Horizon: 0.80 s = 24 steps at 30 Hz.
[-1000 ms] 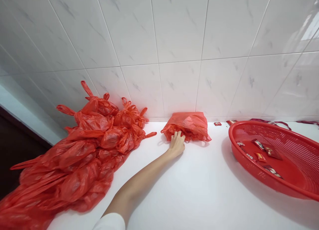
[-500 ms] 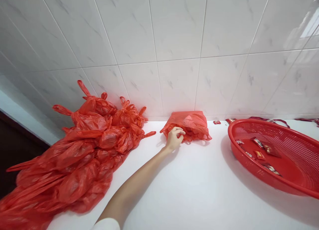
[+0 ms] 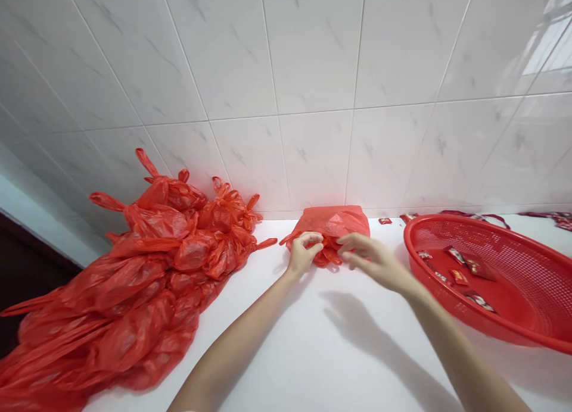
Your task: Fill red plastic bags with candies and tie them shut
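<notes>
Against the tiled wall lies a red plastic bag pack (image 3: 337,218), its near side gaping with crumpled bags showing inside. At its left front, my left hand (image 3: 304,251) pinches the red plastic, thumb and forefinger brought together. My right hand (image 3: 369,258) hovers at the pack's right front, fingers apart and slightly blurred, holding nothing I can see. Its shadow falls on the white tabletop (image 3: 286,346). Beyond the left hand is a large heap of knotted red plastic bags (image 3: 152,281) with rounded contents that I cannot make out.
A red plastic basket (image 3: 504,317) stands on the right with several small wrapped snacks (image 3: 478,266) on its bottom. One small red packet (image 3: 385,221) lies by the wall. Dark red straps (image 3: 482,217) run behind the basket. White marbled tiles (image 3: 313,55) close off the back.
My right hand has come in from the right and reached the front of the bag pack. My left hand stays at the pack's opening. The view has shifted slightly.
</notes>
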Available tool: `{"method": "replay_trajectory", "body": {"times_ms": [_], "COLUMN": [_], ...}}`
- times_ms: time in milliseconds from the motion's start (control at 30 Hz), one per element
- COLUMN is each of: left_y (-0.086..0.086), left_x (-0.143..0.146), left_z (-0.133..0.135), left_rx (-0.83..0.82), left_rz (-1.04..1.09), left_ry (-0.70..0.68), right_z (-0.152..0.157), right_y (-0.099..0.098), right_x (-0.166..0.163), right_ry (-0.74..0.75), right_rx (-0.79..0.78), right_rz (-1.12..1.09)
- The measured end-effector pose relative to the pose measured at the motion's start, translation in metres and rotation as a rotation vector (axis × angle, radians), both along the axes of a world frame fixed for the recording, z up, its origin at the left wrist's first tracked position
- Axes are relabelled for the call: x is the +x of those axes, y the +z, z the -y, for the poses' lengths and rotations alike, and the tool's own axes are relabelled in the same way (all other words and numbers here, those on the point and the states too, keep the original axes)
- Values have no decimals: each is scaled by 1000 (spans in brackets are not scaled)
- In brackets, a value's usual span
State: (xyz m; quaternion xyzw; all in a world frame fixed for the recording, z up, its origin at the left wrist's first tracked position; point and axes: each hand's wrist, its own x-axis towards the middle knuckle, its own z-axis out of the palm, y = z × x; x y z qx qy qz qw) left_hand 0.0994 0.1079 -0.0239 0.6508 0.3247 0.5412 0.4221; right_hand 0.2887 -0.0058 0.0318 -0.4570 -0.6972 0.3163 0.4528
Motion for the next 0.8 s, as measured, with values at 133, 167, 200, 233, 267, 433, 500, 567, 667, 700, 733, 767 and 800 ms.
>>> {"method": "replay_trajectory", "body": {"times_ms": [133,167,200,233,267,433,500,567,667,700,733,767,800], "left_y": [-6,-8,-11,-14,-17,-35,-42,-48,-53,-54,-53,-53,-51], "left_x": [-3,-4,-6,-9,-11,-19,-14,-4,15,20,24,27,28], "left_z": [18,23,29,35,40,58,57,50,33,26,19,13,7], "left_rx": [-32,-33,-31,-30,-17,286,373,406,384,366,352,347,346], "left_rz": [-23,-30,-36,-38,-45,-287,-418,-551,-687,-692,-683,-666,-641], "left_ry": [-45,-42,-34,-21,-3,-4,-81,-116,-70,-54,-45,-39,-31], "right_z": [-41,-48,-53,-56,-58,-58,-56,-53,-44,-40,-35,-30,-25], "right_y": [-45,-54,-61,-65,-68,-65,-61,-54,-41,-36,-30,-24,-18], "right_x": [-36,-41,-44,-45,-45,-34,-35,-39,-46,-47,-47,-45,-43], "right_ry": [-62,-94,-119,-134,-141,-198,-210,-194,-135,-117,-104,-92,-82], "right_rx": [-106,-103,-96,-90,-87,-59,-39,-25,-16,-14,-11,-10,-15], "right_rz": [99,101,99,91,81,9,-37,-86,-155,-175,-191,-213,-250]}}
